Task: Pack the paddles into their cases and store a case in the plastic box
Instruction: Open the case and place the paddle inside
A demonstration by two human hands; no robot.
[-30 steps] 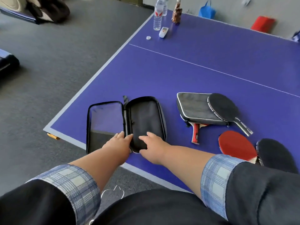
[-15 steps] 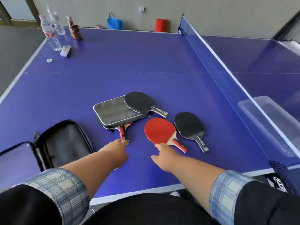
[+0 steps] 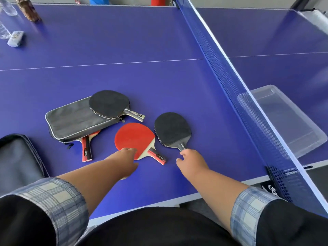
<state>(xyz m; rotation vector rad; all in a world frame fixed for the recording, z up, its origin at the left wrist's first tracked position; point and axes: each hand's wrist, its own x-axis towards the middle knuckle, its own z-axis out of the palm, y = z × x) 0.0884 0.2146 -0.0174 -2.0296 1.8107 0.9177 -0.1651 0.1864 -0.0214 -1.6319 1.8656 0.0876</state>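
Both hands out over the blue surface (image 3: 159,41), near edge. Left hand (image 3: 124,159) hovers at the near rim of the red paddle (image 3: 134,138), fingertips overlapping its face, fingers loosely spread and clamped on nothing; can't tell if they actually touch. Right hand (image 3: 192,161) is at the handle end of the black paddle (image 3: 172,128), fingers curled toward the handle tip, apparently just touching it, not wrapped around it. Red and black paddles lie flat, side by side, blades nearly touching. Closed grey case (image 3: 74,119) sits just left of them with a second black paddle (image 3: 109,103) resting on its far corner, handle sticking off to the right. A red-handled paddle (image 3: 86,148) pokes out from under the case's near edge (blade hidden). Open black case (image 3: 17,158) lies at the left edge of view, partly cut off. Clear plastic box (image 3: 291,121) is on the other side of the net (image 3: 230,82), seen partly through the mesh, well apart from the paddles. Bottles (image 3: 7,8) and a small white object (image 3: 15,38) at the far left corner.
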